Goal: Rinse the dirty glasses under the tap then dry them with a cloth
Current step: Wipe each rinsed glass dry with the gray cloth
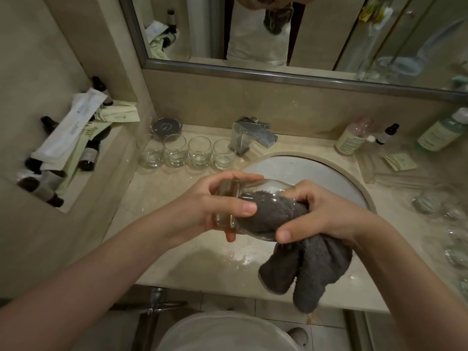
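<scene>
My left hand grips the thick base of a clear glass held on its side over the counter's front. My right hand grips a grey cloth; part of the cloth is stuffed into the glass's mouth, the rest hangs down below my hand. Several clear glasses stand upright in a row at the back of the counter, left of the chrome tap. No water runs from the tap. More glasses stand blurred at the right edge.
The white basin lies under the tap, set in a wet beige marble counter. A dark candle jar sits behind the row. Toiletry bottles stand at the back right, small bottles and packets on the left ledge. A mirror hangs above.
</scene>
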